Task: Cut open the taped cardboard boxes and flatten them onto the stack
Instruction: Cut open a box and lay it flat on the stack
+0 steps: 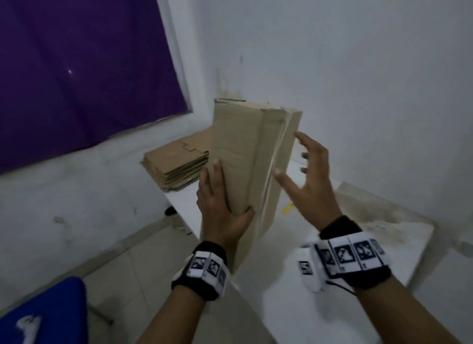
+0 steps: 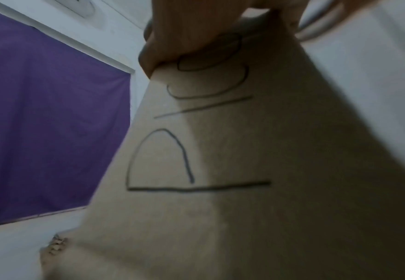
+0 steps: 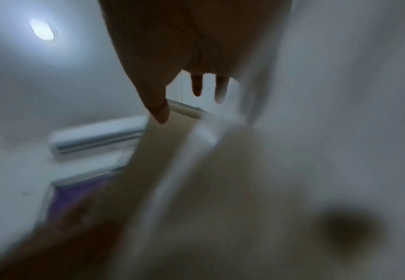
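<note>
Brown cardboard box (image 1: 252,164) is being held up above the white table (image 1: 384,231) by the left hand (image 1: 221,213), clamped round 1 edge. Right hand (image 1: 308,174) is being spread open beside it, likely for pressing it flat. Flattened cardboard stack (image 1: 176,164) is waiting behind.

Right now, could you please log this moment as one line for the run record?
left hand: grips cardboard box, held upright | right hand: open beside box | flattened stack: on table, behind
</note>
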